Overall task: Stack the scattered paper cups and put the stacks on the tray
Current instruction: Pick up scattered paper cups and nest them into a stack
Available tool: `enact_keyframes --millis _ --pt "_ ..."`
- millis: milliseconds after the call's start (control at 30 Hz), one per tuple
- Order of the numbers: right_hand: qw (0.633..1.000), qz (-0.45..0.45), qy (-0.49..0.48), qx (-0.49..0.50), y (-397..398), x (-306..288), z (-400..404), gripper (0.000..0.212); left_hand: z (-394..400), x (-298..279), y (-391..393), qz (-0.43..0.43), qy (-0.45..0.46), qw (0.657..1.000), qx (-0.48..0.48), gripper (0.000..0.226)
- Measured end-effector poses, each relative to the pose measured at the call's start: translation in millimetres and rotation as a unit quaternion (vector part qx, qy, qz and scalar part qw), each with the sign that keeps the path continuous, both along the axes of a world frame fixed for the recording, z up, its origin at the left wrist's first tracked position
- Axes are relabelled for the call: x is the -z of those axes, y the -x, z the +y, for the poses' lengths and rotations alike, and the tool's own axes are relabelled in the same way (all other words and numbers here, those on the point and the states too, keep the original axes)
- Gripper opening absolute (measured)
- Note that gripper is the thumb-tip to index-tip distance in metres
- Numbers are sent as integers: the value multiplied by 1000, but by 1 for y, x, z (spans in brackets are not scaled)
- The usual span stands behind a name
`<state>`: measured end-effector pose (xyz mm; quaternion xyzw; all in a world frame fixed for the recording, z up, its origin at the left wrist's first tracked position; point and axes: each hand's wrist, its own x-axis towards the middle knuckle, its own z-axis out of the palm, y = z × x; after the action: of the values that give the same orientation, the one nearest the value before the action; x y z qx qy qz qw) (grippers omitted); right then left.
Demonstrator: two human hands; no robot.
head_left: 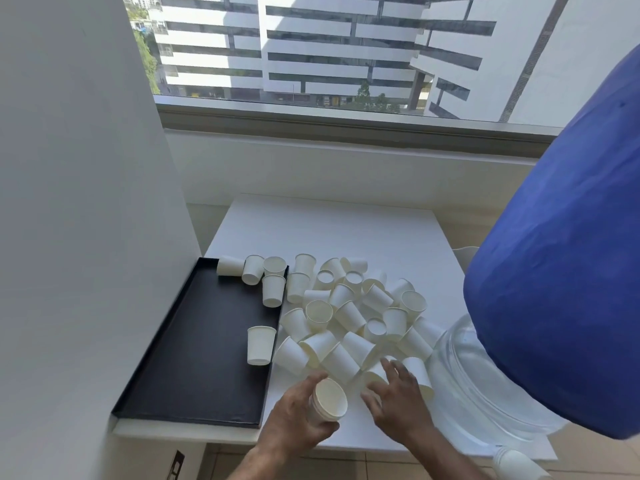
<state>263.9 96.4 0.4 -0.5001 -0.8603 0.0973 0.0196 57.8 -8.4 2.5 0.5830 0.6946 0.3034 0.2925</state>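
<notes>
Held cup (328, 399): lower centre of frame, in the left hand (298, 415). Fingers and thumb curl round its wall; open mouth tilts toward the camera. It may be a short nested stack; the layers cannot be told apart.

Handling, judged: thin white paper, very light, walls yield to a squeeze, rolled rim stiffer. Best taken around the mid-wall with light pressure; the tapered shape lets one slide into another. A knock would likely scatter the neighbours.

Right hand (394, 403): lower centre-right, fingers spread and straight, reaching over the nearest cups, gripping nothing visible.

Loose cups (346, 313): a dense heap across the centre of the frame on the white table (329, 230), most on their sides, some upright, many touching or overlapping.

Black tray (194, 362): left of the heap, matte, rectangular, low raised rim. A few single cups lie inside it, near its far end and right edge; no stack on it yet.

Right edge of frame: clear water bottle (467, 382) under a large blue form (561, 271), smooth surfaced.
</notes>
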Motion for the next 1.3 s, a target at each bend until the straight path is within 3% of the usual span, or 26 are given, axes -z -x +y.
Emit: enact_keyframes --millis 167,400,533,633,767,867,1033,1200,1300 --pt "990 -118 75 0 -4 13 15 59 5 2 -8 1 12 1000 4 84" --pt "993 -98 64 1 -2 22 21 66 13 10 -9 -4 22 1000 15 83" --pt "1000 -9 -22 -5 -5 12 18 46 18 13 -9 -5 25 1000 19 83" --pt "987 113 -100 45 -9 3 18 40 20 14 -10 -6 28 999 23 85" --pt "917 343 -52 195 -5 -15 21 32 23 16 -13 -23 41 999 16 94" --pt "880 424 21 214 3 -27 19 37 27 16 -16 -45 43 998 24 106" --pt "910 385 65 140 16 -22 7 25 36 8 -24 -57 23 997 35 115" --pt "943 318 65 79 14 -9 7 11 39 4 -30 -31 -14 997 65 88" --pt "962 258 51 71 0 -7 20 22 41 6 -26 -21 -25 998 49 78"
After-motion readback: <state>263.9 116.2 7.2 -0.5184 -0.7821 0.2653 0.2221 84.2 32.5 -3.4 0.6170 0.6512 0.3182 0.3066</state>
